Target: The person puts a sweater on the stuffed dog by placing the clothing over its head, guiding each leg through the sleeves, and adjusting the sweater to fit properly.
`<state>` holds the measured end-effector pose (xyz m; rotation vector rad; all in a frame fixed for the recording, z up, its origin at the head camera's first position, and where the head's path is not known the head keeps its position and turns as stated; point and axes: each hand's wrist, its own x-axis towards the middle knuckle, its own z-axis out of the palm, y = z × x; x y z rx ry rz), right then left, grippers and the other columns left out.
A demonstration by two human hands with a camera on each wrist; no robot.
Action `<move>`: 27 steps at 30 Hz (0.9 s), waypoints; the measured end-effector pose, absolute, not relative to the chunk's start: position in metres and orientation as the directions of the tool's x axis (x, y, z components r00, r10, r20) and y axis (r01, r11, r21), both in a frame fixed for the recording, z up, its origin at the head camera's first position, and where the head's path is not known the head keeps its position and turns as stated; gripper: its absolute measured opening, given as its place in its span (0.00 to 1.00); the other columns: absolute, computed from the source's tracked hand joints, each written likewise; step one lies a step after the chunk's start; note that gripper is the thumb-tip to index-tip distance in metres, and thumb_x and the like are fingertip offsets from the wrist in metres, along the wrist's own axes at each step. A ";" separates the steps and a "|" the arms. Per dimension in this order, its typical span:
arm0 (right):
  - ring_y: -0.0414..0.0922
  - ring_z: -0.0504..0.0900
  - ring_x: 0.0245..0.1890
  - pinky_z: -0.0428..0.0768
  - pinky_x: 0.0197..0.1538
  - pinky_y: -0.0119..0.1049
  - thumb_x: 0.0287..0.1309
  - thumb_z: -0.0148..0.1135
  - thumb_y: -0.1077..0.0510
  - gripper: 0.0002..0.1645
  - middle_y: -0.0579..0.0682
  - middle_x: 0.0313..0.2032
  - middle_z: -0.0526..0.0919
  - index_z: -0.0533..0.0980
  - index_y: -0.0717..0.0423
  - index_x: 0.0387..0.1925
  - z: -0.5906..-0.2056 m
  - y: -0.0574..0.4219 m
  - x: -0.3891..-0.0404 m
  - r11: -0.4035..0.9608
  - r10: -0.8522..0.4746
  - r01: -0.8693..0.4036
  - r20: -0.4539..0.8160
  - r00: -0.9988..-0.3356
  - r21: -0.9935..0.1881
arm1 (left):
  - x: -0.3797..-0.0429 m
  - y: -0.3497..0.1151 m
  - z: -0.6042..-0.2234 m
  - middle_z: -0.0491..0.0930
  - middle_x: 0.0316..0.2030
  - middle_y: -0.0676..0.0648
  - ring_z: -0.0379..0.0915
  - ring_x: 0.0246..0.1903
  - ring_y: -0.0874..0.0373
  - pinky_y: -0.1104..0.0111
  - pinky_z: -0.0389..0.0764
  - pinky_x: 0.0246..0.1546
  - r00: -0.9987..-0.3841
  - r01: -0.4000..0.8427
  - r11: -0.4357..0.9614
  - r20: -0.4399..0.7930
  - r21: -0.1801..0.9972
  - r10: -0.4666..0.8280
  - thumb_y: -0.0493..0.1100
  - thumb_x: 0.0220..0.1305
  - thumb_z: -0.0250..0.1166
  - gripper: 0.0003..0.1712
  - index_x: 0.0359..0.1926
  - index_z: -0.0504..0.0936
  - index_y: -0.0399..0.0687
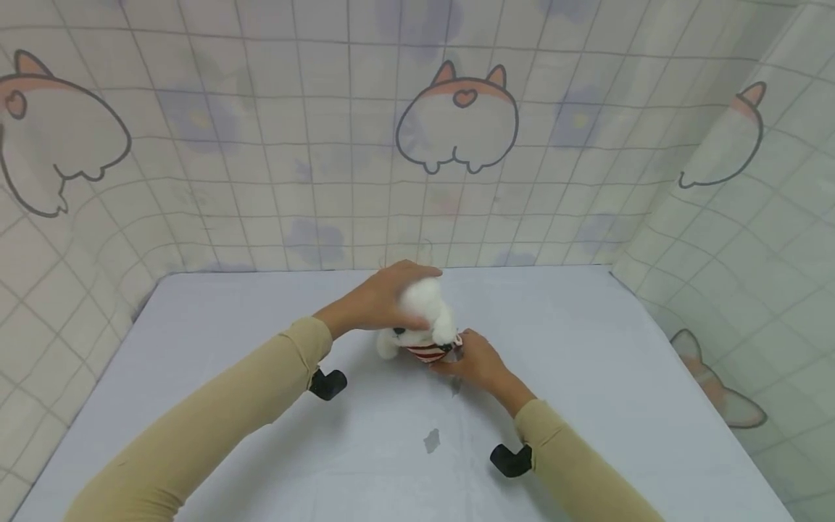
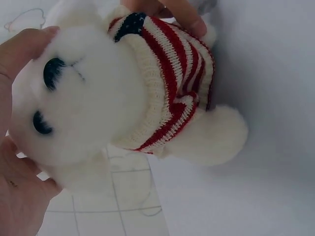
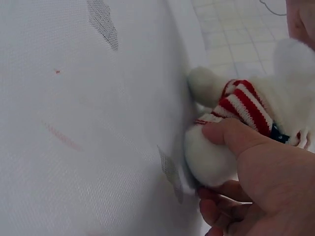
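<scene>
A white plush toy in a striped red-and-white knit sweater is between both hands, low over the table's far middle. My left hand grips its fluffy head from the side, thumb and fingers spread around it. In the left wrist view the toy's face lies sideways, with two dark eyes showing. My right hand pinches the lower body by the sweater's hem. One round white foot sits between the right thumb and fingers, right at the tabletop in the right wrist view.
The white-covered table has a small grey patch in front of the toy. A gridded curtain with cartoon animal drawings encloses the back and both sides. A black wrist mount hangs under the left sleeve, another by the right sleeve.
</scene>
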<state>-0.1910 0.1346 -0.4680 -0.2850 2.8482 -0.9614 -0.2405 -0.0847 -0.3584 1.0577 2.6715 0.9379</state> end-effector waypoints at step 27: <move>0.52 0.76 0.38 0.71 0.36 0.36 0.52 0.69 0.56 0.19 0.52 0.40 0.79 0.76 0.54 0.46 -0.410 0.160 -0.213 0.742 -0.095 -0.280 0.318 -0.943 -0.609 | -0.248 -0.135 -0.402 0.70 0.62 0.54 0.70 0.58 0.51 0.51 0.76 0.55 -0.900 0.287 0.523 0.038 0.802 0.435 0.53 0.47 0.76 0.37 0.59 0.72 0.66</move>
